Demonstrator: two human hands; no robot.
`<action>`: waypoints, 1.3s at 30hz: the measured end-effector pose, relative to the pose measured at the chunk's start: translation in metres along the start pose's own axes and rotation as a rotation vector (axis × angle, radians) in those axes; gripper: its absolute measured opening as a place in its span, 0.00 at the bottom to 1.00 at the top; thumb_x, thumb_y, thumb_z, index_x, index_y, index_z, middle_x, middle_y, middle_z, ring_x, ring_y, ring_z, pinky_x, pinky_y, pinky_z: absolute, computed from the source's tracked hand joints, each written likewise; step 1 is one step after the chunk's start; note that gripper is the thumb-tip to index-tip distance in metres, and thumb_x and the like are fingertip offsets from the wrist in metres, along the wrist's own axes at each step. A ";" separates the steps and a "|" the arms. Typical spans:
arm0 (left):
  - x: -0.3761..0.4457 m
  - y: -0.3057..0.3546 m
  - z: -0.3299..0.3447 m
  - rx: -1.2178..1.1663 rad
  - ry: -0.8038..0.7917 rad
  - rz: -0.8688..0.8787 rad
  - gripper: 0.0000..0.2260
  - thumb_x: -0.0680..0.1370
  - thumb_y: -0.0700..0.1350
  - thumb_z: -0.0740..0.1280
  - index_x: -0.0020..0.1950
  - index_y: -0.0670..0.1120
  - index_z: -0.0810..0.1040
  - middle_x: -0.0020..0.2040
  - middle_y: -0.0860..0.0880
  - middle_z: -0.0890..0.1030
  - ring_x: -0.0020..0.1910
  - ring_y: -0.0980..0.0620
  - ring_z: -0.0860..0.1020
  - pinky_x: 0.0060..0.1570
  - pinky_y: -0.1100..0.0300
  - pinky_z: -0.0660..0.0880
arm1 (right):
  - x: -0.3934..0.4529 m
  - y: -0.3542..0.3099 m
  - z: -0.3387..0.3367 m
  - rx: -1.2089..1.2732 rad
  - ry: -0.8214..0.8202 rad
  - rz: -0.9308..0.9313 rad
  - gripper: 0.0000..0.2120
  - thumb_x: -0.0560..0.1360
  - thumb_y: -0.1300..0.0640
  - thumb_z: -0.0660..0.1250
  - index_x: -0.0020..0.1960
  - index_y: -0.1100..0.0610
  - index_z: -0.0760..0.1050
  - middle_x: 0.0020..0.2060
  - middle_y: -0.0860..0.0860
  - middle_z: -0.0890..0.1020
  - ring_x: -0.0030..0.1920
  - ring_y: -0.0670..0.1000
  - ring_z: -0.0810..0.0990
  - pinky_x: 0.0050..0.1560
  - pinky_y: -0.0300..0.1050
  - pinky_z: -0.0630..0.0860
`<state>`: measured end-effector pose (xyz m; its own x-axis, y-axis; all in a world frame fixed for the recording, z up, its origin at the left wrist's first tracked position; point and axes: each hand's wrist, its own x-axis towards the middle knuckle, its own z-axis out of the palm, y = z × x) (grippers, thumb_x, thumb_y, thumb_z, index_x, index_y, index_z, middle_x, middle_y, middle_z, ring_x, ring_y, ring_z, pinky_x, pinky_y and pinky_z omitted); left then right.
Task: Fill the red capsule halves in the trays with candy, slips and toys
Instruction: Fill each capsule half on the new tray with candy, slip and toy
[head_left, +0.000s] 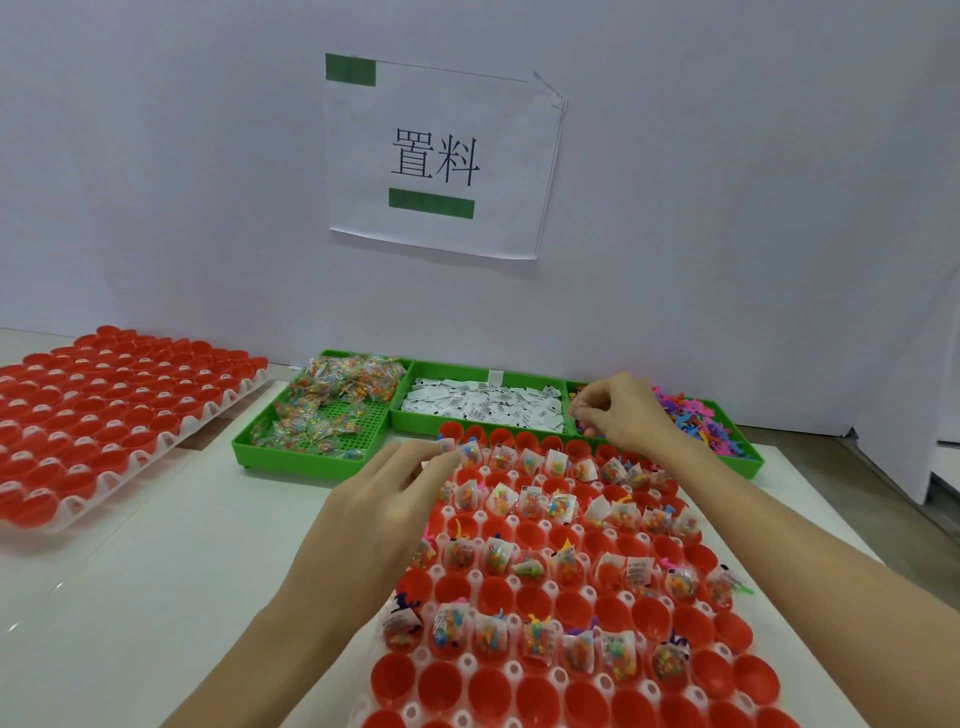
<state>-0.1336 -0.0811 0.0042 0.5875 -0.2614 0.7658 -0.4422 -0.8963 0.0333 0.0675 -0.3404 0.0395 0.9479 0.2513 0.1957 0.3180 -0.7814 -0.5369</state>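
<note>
The fingers (584, 410) of the right hand (623, 410) are curled together over the toy bin (727, 447), pinching at the little bright toys (691, 415); what they hold is too small to tell. The left hand (379, 514) rests at the far left corner of the near tray (467, 662), its fingers (441, 457) bent down at a cup there, and it cannot be told if they hold anything.

The job looks about half done on this tray. Some rows of red cups (540, 608) already have a candy bag, a slip and a toy. The rows between them and the rows nearest the person are still bare. A second tray (171, 441) at the left of the bench (171, 571) holds only bare red cups.

Three green bins sit by the wall. The left bin (311, 447) has candy bags (353, 379). The middle bin (410, 421) has white slips (483, 405). The right one has the toys.
</note>
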 end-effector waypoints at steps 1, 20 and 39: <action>0.001 0.002 0.000 -0.024 0.026 -0.009 0.26 0.65 0.26 0.80 0.60 0.40 0.83 0.53 0.46 0.83 0.51 0.48 0.82 0.45 0.56 0.82 | -0.004 -0.002 -0.005 0.023 0.026 0.001 0.06 0.80 0.59 0.69 0.52 0.59 0.84 0.45 0.53 0.87 0.33 0.45 0.82 0.38 0.39 0.81; 0.004 0.076 -0.009 -0.948 -0.173 -0.468 0.32 0.76 0.40 0.76 0.73 0.65 0.72 0.55 0.61 0.86 0.58 0.59 0.83 0.69 0.50 0.73 | -0.204 -0.055 -0.009 0.354 0.009 -0.253 0.04 0.78 0.54 0.73 0.46 0.45 0.84 0.39 0.44 0.84 0.42 0.49 0.83 0.44 0.45 0.81; 0.007 0.080 -0.009 -0.804 0.016 -0.201 0.19 0.74 0.39 0.77 0.64 0.51 0.83 0.49 0.55 0.84 0.47 0.52 0.85 0.48 0.60 0.83 | -0.214 -0.053 -0.014 0.343 -0.112 -0.254 0.05 0.77 0.52 0.73 0.52 0.44 0.83 0.45 0.41 0.81 0.45 0.46 0.82 0.44 0.36 0.78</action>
<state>-0.1707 -0.1517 0.0183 0.6999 -0.1129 0.7053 -0.6830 -0.3946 0.6146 -0.1522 -0.3602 0.0374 0.8290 0.4860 0.2767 0.5108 -0.4566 -0.7284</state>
